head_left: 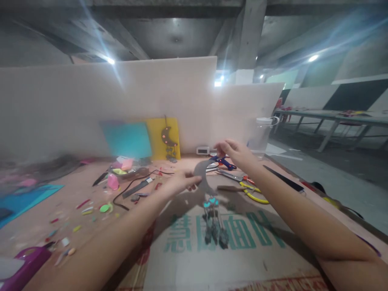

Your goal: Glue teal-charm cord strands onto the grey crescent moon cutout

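My left hand (183, 181) pinches a grey crescent moon cutout (207, 186) by its outer left edge, holding it above the table. From its lower tip hang small turquoise pieces (211, 202) and, below these on strings, several dark grey pieces (216, 234), blurred. Just above and right of the crescent's upper tip is my right hand (232, 148), its fingers curled together; whatever they pinch, if anything, is too small to make out. A navy blue tool (224, 163) lies beneath that hand, beside scissors (230, 176) and yellow-handled pliers (254, 196).
A printed cardboard sheet (194, 258) covers the table's front. A dark moon ornament (168, 137) hangs against a yellow card (154, 139) at the back. Scraps (104, 208) litter the left, near a purple tool (32, 260). A clear jug (262, 135) stands back right.
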`<state>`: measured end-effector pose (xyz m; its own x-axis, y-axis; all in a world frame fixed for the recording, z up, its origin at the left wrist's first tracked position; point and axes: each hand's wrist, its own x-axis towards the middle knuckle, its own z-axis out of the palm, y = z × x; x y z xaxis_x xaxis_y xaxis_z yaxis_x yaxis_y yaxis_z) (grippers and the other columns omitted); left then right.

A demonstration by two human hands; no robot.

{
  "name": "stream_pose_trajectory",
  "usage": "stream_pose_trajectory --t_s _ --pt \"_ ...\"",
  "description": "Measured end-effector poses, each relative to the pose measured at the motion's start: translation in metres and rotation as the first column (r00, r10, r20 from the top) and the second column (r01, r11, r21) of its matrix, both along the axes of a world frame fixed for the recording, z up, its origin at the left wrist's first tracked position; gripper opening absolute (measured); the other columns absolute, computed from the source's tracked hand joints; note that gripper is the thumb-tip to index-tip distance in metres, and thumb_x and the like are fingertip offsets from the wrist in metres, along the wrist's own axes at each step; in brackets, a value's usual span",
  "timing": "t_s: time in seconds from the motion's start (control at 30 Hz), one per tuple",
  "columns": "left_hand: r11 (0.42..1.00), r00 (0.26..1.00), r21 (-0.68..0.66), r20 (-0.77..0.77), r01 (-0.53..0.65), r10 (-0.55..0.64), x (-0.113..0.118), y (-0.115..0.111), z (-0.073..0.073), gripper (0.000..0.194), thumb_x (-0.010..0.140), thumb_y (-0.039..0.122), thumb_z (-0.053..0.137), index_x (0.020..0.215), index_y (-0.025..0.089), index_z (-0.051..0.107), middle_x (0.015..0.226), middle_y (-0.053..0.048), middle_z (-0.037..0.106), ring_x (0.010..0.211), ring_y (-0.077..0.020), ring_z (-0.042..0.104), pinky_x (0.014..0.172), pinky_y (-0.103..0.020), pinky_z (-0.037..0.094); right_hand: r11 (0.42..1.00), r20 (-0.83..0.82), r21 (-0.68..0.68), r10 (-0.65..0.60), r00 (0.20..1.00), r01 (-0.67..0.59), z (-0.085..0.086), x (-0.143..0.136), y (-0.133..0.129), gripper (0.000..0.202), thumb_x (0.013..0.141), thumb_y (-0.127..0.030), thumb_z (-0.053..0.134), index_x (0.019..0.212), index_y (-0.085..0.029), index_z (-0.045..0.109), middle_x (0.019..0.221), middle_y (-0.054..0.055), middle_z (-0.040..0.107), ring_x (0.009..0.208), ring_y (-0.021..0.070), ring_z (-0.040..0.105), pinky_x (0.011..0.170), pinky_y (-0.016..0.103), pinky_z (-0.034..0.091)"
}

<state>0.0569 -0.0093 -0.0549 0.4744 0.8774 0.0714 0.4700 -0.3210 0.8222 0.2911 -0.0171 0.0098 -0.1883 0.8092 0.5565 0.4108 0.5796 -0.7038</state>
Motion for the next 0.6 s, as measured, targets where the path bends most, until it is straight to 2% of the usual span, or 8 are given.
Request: stream_pose_trajectory --t_s 0.1,0.2,0.27,0.37,0.43,0.5,0.57,0.6 --pt "0.996 0.985 0.058 -0.158 -0.063 0.072 -0.006 0.01 -0.036 0.033 0.086 0.046 0.056 0.078 0.015 0.065 0.069 -0.005 0.065 0.065 -0.0195 0.061 0.061 -0.029 0.045 0.996 0.049 -0.08 -0.038 0.998 0.042 -0.009 0.004 0.012 0.059 0.086 -0.076 0.054 0.085 -0.018 0.067 0.071 0.004 0.066 0.062 0.0149 0.059 0.054 0.026 0.046" --pt "0.971 0.945 0.206 -0.276 -0.122 0.177 -0.014 0.011 -0.048 0.032 0.089 0.046 0.058 0.078 0.016 0.064 0.079 -0.008 0.069 0.077 -0.0244 0.064 0.07 -0.032 0.044 0.992 0.125 -0.118 -0.039 0.991 0.054 -0.014 0.001 0.01 0.046 0.091 -0.063 0.057 0.088 -0.018 0.069 0.075 0.004 0.069 0.06 0.0142 0.058 0.052 0.025 0.042" --pt "0.953 0.911 0.274 -0.347 -0.128 0.222 -0.017 0.008 -0.045 0.033 0.091 0.045 0.057 0.077 0.016 0.065 0.081 -0.012 0.071 0.082 -0.0276 0.065 0.073 -0.034 0.044 0.993 0.176 -0.11 -0.025 0.984 0.045 -0.017 -0.004 0.007 0.04 0.093 -0.056 0.055 0.09 -0.018 0.07 0.079 0.004 0.071 0.065 0.0153 0.06 0.058 0.026 0.044" --pt "0.939 0.875 0.329 -0.42 -0.1 0.24 -0.017 0.0 -0.031 0.03 0.096 0.034 0.048 0.082 0.016 0.068 0.092 -0.015 0.074 0.091 -0.0288 0.068 0.078 -0.035 0.045 0.997 0.252 -0.076 -0.006 0.968 0.026 -0.025 -0.012 0.004 0.034 0.093 -0.048 0.054 0.087 -0.018 0.07 0.079 0.004 0.07 0.07 0.0165 0.059 0.064 0.028 0.043" --pt "0.929 0.862 0.358 -0.44 -0.09 0.253 -0.015 -0.011 -0.018 0.033 0.1 0.03 0.04 0.091 0.016 0.069 0.096 -0.015 0.075 0.092 -0.0277 0.068 0.08 -0.035 0.046 0.999 0.306 -0.053 0.009 0.952 0.008 -0.036 -0.014 0.001 0.029 0.093 -0.042 0.055 0.082 -0.018 0.068 0.075 0.003 0.068 0.069 0.0163 0.057 0.065 0.028 0.041" --pt "0.924 0.854 0.377 -0.457 -0.067 0.248 -0.016 -0.028 -0.005 0.031 0.098 0.024 0.041 0.094 0.016 0.071 0.099 -0.015 0.074 0.094 -0.0276 0.069 0.082 -0.036 0.047 0.999 0.358 -0.035 0.022 0.933 -0.01 -0.052 -0.012 -0.006 0.027 0.093 -0.038 0.054 0.078 -0.018 0.066 0.071 0.002 0.065 0.067 0.0157 0.054 0.064 0.028 0.038" --pt "0.934 0.864 0.356 -0.475 0.015 0.168 -0.02 -0.047 0.005 0.022 0.095 0.021 0.05 0.098 0.02 0.072 0.099 -0.01 0.075 0.093 -0.0256 0.069 0.082 -0.035 0.05 1.0 0.399 -0.015 0.015 0.917 -0.01 -0.07 -0.005 -0.018 0.027 0.093 -0.035 0.053 0.073 -0.019 0.061 0.067 0.001 0.061 0.063 0.0149 0.051 0.061 0.028 0.035" --pt "0.933 0.892 0.344 -0.449 0.11 0.061 -0.023 -0.056 0.008 0.019 0.096 0.025 0.055 0.103 0.021 0.072 0.104 -0.009 0.074 0.095 -0.0243 0.069 0.084 -0.035 0.053 1.0 0.414 0.001 0.0 0.91 0.0 -0.08 0.0 -0.026 0.03 0.094 -0.035 0.052 0.069 -0.019 0.057 0.065 0.001 0.057 0.062 0.0143 0.048 0.06 0.028 0.032"
